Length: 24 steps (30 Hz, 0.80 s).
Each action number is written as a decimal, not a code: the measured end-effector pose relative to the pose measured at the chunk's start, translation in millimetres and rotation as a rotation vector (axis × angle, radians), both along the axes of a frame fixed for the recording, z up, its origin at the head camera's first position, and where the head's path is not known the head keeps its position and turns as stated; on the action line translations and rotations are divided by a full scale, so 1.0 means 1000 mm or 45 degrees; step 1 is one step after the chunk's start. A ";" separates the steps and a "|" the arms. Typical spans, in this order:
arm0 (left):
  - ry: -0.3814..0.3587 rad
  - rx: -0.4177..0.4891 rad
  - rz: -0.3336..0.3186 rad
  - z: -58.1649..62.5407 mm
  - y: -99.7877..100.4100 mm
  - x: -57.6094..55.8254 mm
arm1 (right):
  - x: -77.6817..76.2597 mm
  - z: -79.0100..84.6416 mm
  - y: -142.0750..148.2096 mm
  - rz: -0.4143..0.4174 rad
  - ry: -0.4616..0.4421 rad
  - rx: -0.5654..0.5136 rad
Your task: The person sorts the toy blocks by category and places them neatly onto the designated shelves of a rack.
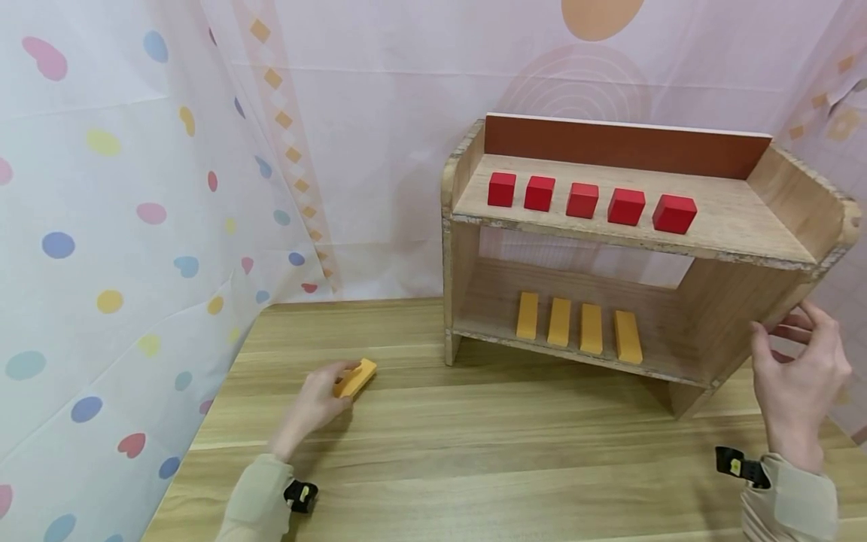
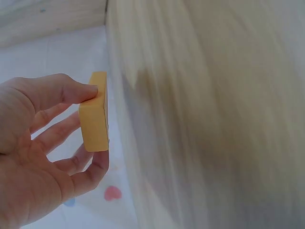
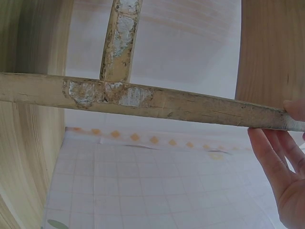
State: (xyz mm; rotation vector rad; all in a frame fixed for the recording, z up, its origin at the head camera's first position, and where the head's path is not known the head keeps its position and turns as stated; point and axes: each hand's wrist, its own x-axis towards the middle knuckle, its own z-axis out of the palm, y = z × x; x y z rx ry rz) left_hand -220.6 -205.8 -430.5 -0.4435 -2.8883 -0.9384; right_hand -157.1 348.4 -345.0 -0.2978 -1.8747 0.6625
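My left hand (image 1: pixel 318 399) pinches a yellow rectangular block (image 1: pixel 362 376) over the left part of the table. In the left wrist view the thumb presses on one side of the yellow block (image 2: pixel 95 124) and the fingers lie on the other. At the right, my right hand (image 1: pixel 802 369) grips the side panel of a two-tier wooden shelf (image 1: pixel 738 331). The right wrist view has the thumb and fingers on opposite sides of the panel's worn edge (image 3: pixel 190 109). Several yellow blocks (image 1: pixel 558 322) stand in a row on the lower tier.
Several red cubes (image 1: pixel 582 200) line the front of the upper tier, before a brown back board (image 1: pixel 623 147). The shelf stands at the back right of the wooden table (image 1: pixel 474 467). Patterned cloth (image 1: pixel 379 150) hangs behind and at the left.
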 end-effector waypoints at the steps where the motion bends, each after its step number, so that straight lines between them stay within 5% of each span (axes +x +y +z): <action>1: 0.001 0.013 -0.005 0.001 0.003 0.000 | 0.000 0.000 0.000 0.001 0.002 0.002; 14: 0.181 0.128 -0.090 0.020 0.053 0.004 | 0.000 0.000 0.000 0.001 -0.002 0.014; 24: 0.423 0.248 -0.184 0.024 0.099 0.005 | 0.000 0.000 0.000 0.007 0.005 0.012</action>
